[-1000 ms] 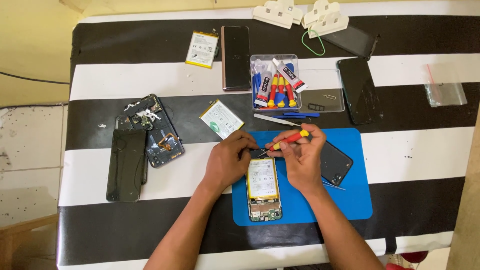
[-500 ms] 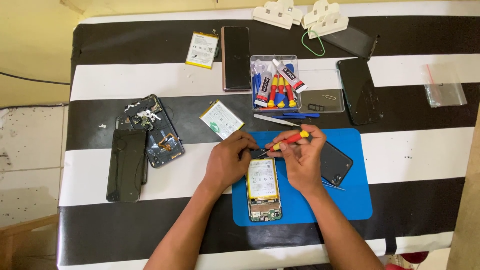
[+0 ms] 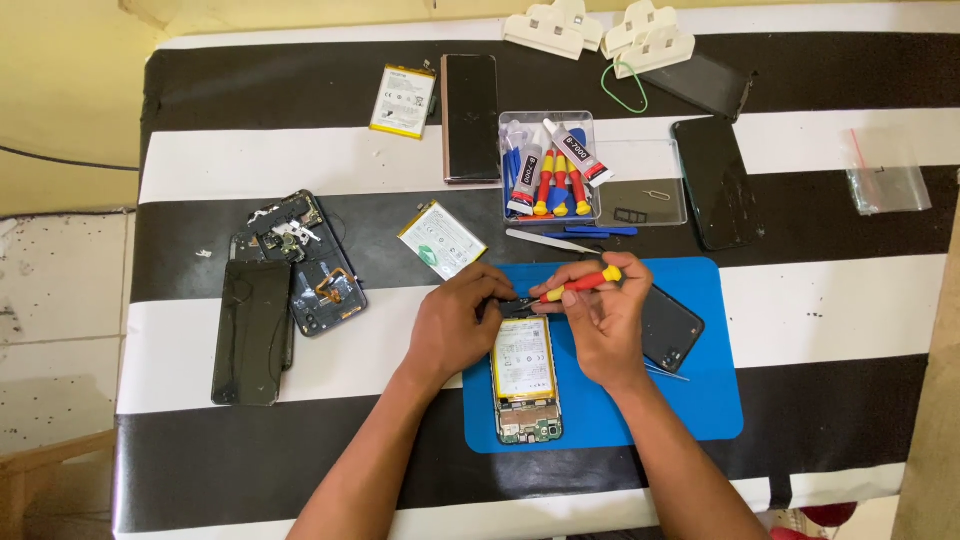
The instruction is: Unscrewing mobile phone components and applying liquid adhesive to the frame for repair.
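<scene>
An opened phone (image 3: 526,385) with its battery and circuit board showing lies on a blue mat (image 3: 700,400). My left hand (image 3: 455,320) pinches the top edge of that phone. My right hand (image 3: 600,325) holds a red and yellow screwdriver (image 3: 580,287), its tip pointing left at the phone's top end. A dark back cover (image 3: 668,327) lies on the mat just right of my right hand, partly hidden by it.
A loose battery (image 3: 441,240) lies above my left hand. Left sit a dismantled phone (image 3: 305,262) and a dark screen (image 3: 250,332). A clear tool box (image 3: 548,170), tweezers (image 3: 550,241), another battery (image 3: 403,100), two dark phones (image 3: 470,105) (image 3: 716,182) and a small plastic bag (image 3: 887,187) lie further back.
</scene>
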